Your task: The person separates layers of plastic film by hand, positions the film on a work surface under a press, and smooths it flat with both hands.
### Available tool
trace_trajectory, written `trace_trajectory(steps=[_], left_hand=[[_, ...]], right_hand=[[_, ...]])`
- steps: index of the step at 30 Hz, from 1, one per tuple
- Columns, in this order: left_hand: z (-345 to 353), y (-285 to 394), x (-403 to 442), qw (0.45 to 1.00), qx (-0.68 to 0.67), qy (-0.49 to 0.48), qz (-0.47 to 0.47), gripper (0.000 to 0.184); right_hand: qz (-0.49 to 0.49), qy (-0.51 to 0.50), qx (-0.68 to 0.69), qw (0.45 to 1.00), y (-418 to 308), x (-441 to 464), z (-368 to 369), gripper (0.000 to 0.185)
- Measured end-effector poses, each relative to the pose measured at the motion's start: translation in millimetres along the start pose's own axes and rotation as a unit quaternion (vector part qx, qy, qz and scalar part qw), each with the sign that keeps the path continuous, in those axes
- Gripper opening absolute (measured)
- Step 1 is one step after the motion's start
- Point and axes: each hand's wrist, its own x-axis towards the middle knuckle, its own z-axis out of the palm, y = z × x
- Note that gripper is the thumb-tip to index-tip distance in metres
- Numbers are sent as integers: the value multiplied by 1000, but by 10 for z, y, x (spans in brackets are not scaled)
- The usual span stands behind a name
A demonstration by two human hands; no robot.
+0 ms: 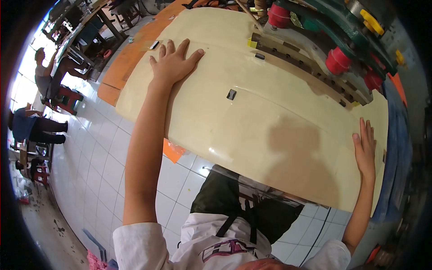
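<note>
A large cream-coloured sheet [202, 108] with a glossy surface covers the work table before me. My left hand [171, 63] lies flat on its far left part, fingers spread. Just beyond those fingertips is a small dark piece [154, 44] at the sheet's edge. My right hand [365, 150] rests on the sheet near its right edge, fingers stretched out. Between the hands, a small black rectangular piece [231, 94] sits on the sheet, and another black piece [259, 56] lies by the machine's long metal bar [306, 65]. Neither hand holds anything.
A dark green machine [310, 18] with red cylinders [338, 60] and a yellow knob [371, 21] stands over the sheet's back right. Orange-brown tabletop [112, 85] shows at left. Blue fabric [396, 153] hangs at right. People [45, 76] work at benches across the tiled floor [99, 153].
</note>
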Motion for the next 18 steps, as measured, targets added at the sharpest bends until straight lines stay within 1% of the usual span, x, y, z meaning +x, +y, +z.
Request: trace_trajectory(steps=[8, 13, 15, 16, 17, 18], left_hand=[[-6, -11, -1, 1000, 3, -7, -3, 79], [-4, 2, 1, 1000, 3, -3, 9, 78], [-9, 11, -5, 1000, 18, 8, 10, 76], [-4, 21, -27, 999, 20, 32, 16, 70], [-9, 15, -27, 999, 19, 34, 21, 70], [-18, 3, -23, 994, 8, 85, 69, 64]], right_hand=[[-4, 10, 3, 1000, 28, -9, 16, 68], [3, 10, 17, 1000, -75, -61, -55, 66], [9, 9, 17, 1000, -83, -66, -65, 65], [5, 12, 18, 1000, -74, -66, -61, 64], [1, 14, 20, 1000, -67, -65, -55, 64], [6, 17, 22, 1000, -62, -64, -50, 64]])
